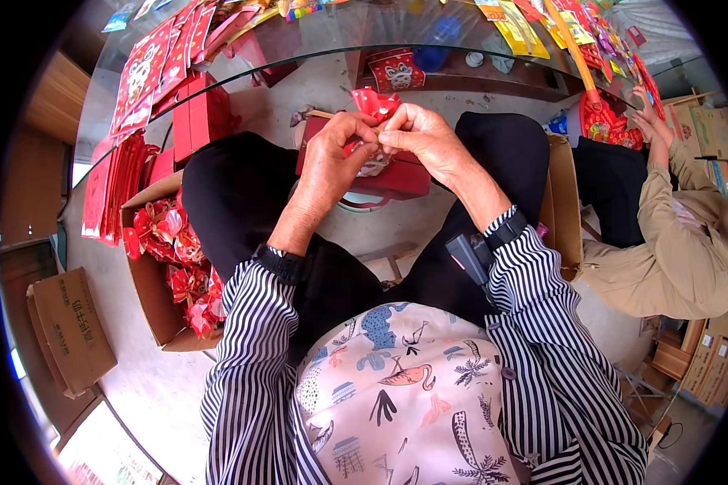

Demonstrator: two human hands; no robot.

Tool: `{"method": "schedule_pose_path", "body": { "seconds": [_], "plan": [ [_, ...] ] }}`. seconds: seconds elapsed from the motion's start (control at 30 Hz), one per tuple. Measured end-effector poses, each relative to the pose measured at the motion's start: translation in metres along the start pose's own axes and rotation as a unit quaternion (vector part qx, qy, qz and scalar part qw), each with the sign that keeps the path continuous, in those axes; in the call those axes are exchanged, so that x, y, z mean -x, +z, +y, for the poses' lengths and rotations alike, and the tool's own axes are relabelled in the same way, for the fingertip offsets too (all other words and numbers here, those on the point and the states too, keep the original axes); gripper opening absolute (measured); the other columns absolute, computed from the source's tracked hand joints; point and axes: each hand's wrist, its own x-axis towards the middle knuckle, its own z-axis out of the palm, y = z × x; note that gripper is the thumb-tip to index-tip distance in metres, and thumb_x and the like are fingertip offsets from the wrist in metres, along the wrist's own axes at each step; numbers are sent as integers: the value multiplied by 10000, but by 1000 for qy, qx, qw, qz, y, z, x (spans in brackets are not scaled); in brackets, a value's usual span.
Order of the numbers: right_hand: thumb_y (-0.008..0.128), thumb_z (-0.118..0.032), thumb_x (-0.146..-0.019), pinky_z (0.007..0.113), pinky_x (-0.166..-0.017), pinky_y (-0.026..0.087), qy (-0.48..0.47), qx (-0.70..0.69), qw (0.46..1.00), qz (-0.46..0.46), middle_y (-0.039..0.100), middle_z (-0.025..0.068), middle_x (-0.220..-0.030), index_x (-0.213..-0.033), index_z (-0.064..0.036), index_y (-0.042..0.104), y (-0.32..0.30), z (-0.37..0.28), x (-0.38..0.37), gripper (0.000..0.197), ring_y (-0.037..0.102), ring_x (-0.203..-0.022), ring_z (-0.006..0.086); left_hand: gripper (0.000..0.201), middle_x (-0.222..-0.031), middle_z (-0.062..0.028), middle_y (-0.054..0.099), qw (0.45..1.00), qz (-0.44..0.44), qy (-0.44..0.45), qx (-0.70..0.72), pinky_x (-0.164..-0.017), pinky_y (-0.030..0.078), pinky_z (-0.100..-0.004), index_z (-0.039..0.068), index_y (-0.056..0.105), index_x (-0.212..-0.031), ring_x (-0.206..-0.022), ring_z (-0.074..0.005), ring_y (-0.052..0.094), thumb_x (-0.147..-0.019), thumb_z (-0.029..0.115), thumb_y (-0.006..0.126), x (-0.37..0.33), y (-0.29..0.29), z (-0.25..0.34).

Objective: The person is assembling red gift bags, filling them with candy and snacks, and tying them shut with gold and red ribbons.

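My left hand [336, 158] and my right hand [430, 139] meet above my knees, thumbs and fingertips pinched together. Between them is a small red candy bag [375, 103], gathered at its neck. Its ruffled top sticks up past my fingers, and its printed lower part hangs underneath, partly hidden by my hands. Whether a tie is at the neck, I cannot tell. Right below the bag, a red box [407, 177] sits between my legs.
A cardboard box [150, 303] of tied red bags stands by my left leg. Another open carton [564, 206] is at my right. Ahead is a glass table [299, 56] bearing flat red bags [141, 73] and colourful packets. A co-worker [671, 234] in tan sits at the right.
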Motion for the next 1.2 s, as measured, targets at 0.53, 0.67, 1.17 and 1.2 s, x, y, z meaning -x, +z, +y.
{"method": "schedule_pose_path", "body": {
  "seconds": [0.53, 0.67, 1.17, 1.2],
  "plan": [
    [647, 49, -814, 307, -583, 481, -280, 412, 854, 150, 592, 36, -815, -905, -51, 528, 24, 6, -2, 180, 595, -660, 148, 224, -896, -60, 677, 998, 51, -6, -35, -785, 523, -278, 15, 589, -1007, -868, -149, 677, -807, -66, 651, -10, 10, -5],
    [633, 63, -770, 392, -603, 492, -389, 508, 751, 163, 559, 99, -807, -867, -65, 495, 29, 1, -3, 211, 609, -695, 308, 158, -901, -38, 678, 995, 31, -84, 35, -782, 520, -261, 1, 595, -999, -871, -106, 656, -851, -44, 629, -10, 9, -8],
    [685, 42, -768, 361, -598, 491, -436, 499, 738, 129, 559, 97, -798, -806, -43, 482, 24, 8, -5, 224, 604, -692, 280, 204, -909, -45, 694, 980, 9, -102, 169, -725, 528, -245, -15, 638, -1117, -796, -96, 650, -946, 0, 526, -7, 7, -22],
    [688, 43, -764, 362, -600, 491, -436, 498, 739, 127, 562, 96, -801, -805, -42, 484, 24, 8, -5, 225, 604, -694, 279, 202, -900, -45, 694, 984, 3, -84, 157, -725, 529, -246, -12, 643, -1111, -797, -93, 646, -942, -4, 531, -7, 7, -24]
  ]
}}
